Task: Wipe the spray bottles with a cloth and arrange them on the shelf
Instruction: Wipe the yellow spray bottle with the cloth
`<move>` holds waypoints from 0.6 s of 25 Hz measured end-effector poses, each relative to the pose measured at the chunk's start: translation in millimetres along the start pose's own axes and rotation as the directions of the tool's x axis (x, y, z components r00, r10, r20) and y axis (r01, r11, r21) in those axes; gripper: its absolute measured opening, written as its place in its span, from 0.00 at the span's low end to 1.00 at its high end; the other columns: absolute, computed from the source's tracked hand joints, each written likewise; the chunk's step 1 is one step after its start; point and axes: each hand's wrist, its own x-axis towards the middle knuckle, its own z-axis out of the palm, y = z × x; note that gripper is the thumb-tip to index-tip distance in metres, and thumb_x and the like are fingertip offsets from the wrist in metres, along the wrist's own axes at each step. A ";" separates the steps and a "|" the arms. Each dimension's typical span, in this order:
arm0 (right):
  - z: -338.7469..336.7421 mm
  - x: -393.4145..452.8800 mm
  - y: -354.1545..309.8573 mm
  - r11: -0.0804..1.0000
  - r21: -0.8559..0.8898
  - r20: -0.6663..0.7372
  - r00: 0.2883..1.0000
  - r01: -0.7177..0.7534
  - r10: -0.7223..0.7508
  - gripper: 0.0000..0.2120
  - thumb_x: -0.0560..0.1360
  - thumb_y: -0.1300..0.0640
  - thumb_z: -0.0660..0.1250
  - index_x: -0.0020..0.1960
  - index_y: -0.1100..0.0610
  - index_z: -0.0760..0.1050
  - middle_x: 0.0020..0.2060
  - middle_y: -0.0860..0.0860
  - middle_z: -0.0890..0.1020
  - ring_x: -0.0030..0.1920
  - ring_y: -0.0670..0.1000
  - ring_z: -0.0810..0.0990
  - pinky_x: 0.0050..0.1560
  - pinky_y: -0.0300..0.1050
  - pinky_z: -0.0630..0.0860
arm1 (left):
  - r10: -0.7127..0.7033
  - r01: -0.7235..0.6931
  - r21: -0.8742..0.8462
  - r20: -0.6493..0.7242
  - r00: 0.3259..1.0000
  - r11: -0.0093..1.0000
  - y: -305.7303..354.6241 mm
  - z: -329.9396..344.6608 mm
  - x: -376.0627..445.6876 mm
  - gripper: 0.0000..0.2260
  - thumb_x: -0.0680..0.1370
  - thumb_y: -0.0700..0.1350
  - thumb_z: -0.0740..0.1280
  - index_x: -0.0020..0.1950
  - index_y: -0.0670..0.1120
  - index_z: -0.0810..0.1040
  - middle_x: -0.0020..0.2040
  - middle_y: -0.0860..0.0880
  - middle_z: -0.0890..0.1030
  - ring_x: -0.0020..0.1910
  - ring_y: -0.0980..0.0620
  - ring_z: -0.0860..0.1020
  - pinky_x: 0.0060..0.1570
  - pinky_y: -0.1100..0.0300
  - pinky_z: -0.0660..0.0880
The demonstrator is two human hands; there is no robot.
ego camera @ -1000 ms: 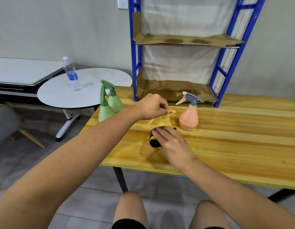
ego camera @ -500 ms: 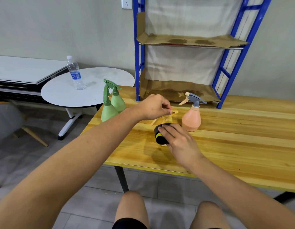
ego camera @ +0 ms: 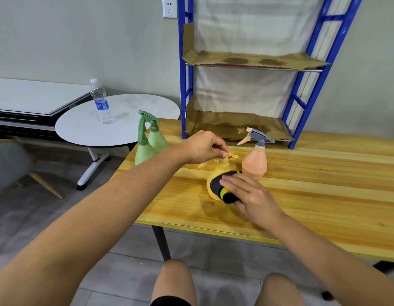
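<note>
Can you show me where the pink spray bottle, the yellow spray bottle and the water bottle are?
pink spray bottle [ego camera: 254, 164]: head view, on its round body.
yellow spray bottle [ego camera: 223, 162]: head view, on its neck.
water bottle [ego camera: 101, 102]: head view, on its label.

Both forearms are bare with no sleeves, the knees are bare, and black shorts [ego camera: 169, 302] show below.

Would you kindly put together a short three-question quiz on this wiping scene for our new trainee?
1. True or false: a spray bottle already stands on the blue shelf.
2. Which bottle is being wiped? A) yellow bottle B) pink bottle C) green bottles
3. Fill in: the right hand presses a black and yellow ____ against it, while the left hand pinches its trigger.

Key: 1 false; 2 A; 3 cloth.
</note>
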 end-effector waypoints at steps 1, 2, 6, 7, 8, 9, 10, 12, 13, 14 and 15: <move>5.4 -11.9 -1.5 0.999 0.011 0.054 0.997 0.046 -0.047 0.35 0.65 0.68 0.77 0.70 0.57 0.75 0.68 0.51 0.77 0.66 0.56 0.76 0.66 0.55 0.74 | 0.001 -0.001 -0.007 -0.002 1.000 1.000 -1.1 0.2 0.4 0.10 0.79 0.47 0.71 0.59 0.49 0.85 0.52 0.53 0.85 0.52 0.57 0.80 0.55 0.60 0.76; 8.5 -22.2 -2.9 0.995 0.017 0.113 0.988 0.100 -0.101 0.34 0.65 0.68 0.78 0.70 0.56 0.75 0.68 0.50 0.78 0.66 0.54 0.75 0.67 0.53 0.74 | 0.003 -0.003 -0.012 -0.005 1.000 1.000 -1.7 0.4 0.5 0.10 0.78 0.47 0.71 0.59 0.49 0.85 0.52 0.53 0.85 0.52 0.58 0.80 0.54 0.61 0.76; -5.8 -9.8 8.6 0.989 0.098 0.096 0.988 0.115 -0.124 0.33 0.66 0.70 0.74 0.70 0.58 0.75 0.67 0.51 0.78 0.67 0.54 0.75 0.69 0.51 0.72 | -0.001 0.000 -0.042 -0.006 1.000 0.999 -3.7 0.6 0.6 0.09 0.78 0.47 0.71 0.58 0.50 0.85 0.53 0.53 0.85 0.53 0.59 0.80 0.52 0.64 0.74; -11.5 -0.5 12.9 0.990 0.124 0.045 0.996 0.065 -0.071 0.32 0.66 0.71 0.73 0.70 0.59 0.75 0.68 0.51 0.77 0.67 0.55 0.75 0.69 0.52 0.72 | -0.002 0.002 -0.050 -0.003 1.000 0.999 -3.5 0.5 1.2 0.09 0.78 0.47 0.71 0.58 0.50 0.85 0.53 0.53 0.85 0.53 0.59 0.80 0.52 0.65 0.74; -14.5 5.7 16.9 0.989 0.150 0.003 1.000 0.011 -0.011 0.32 0.66 0.71 0.73 0.70 0.59 0.74 0.68 0.51 0.77 0.67 0.55 0.75 0.69 0.53 0.72 | -0.003 0.003 -0.052 -0.002 1.000 0.999 -3.3 0.9 1.5 0.09 0.78 0.47 0.71 0.58 0.50 0.85 0.53 0.53 0.85 0.54 0.58 0.80 0.53 0.64 0.74; -14.7 6.8 18.4 0.985 0.172 -0.015 0.999 -0.031 0.034 0.33 0.66 0.71 0.74 0.70 0.59 0.74 0.68 0.51 0.76 0.67 0.55 0.75 0.69 0.53 0.72 | -0.005 0.005 -0.051 -0.003 1.000 0.999 -3.0 1.6 1.9 0.09 0.78 0.47 0.72 0.58 0.50 0.85 0.53 0.53 0.85 0.54 0.58 0.80 0.55 0.64 0.75; -12.4 2.0 18.6 0.982 0.185 -0.005 0.999 -0.049 0.051 0.34 0.66 0.71 0.74 0.71 0.58 0.74 0.68 0.50 0.76 0.67 0.54 0.74 0.69 0.53 0.72 | -0.008 0.008 -0.052 -0.004 1.000 0.999 -2.8 2.2 2.9 0.09 0.78 0.47 0.71 0.58 0.50 0.85 0.53 0.53 0.85 0.55 0.57 0.80 0.56 0.63 0.75; -3.3 -19.7 15.3 0.976 0.215 0.103 0.995 -0.027 0.005 0.36 0.65 0.71 0.75 0.71 0.56 0.73 0.68 0.49 0.76 0.68 0.52 0.73 0.69 0.53 0.72 | -0.015 0.015 -0.064 0.003 1.000 0.998 -2.6 3.2 4.8 0.09 0.79 0.46 0.71 0.58 0.50 0.85 0.54 0.53 0.85 0.55 0.57 0.80 0.56 0.62 0.75; -1.9 -28.5 13.0 0.971 0.238 0.160 0.986 -0.002 -0.038 0.36 0.65 0.72 0.75 0.71 0.56 0.73 0.68 0.49 0.77 0.68 0.52 0.73 0.68 0.52 0.72 | -0.014 0.014 -0.067 0.005 1.000 0.998 -2.8 3.4 4.9 0.09 0.79 0.46 0.71 0.58 0.50 0.85 0.54 0.53 0.85 0.55 0.57 0.79 0.56 0.62 0.75; -3.3 -30.9 14.3 0.967 0.255 0.184 0.980 0.023 -0.072 0.36 0.66 0.72 0.76 0.71 0.56 0.73 0.68 0.49 0.77 0.68 0.51 0.73 0.68 0.51 0.72 | -0.009 0.009 -0.070 0.005 1.000 0.998 -3.5 3.8 4.5 0.09 0.79 0.46 0.71 0.58 0.50 0.85 0.54 0.53 0.85 0.55 0.57 0.79 0.56 0.61 0.75; -6.6 -26.3 17.6 0.964 0.262 0.180 0.980 0.034 -0.084 0.36 0.66 0.72 0.76 0.71 0.56 0.73 0.67 0.50 0.78 0.68 0.51 0.74 0.68 0.51 0.72 | -0.004 0.004 -0.072 0.005 1.000 0.997 -3.8 3.9 4.4 0.09 0.79 0.46 0.71 0.58 0.50 0.85 0.54 0.54 0.85 0.55 0.58 0.79 0.57 0.61 0.75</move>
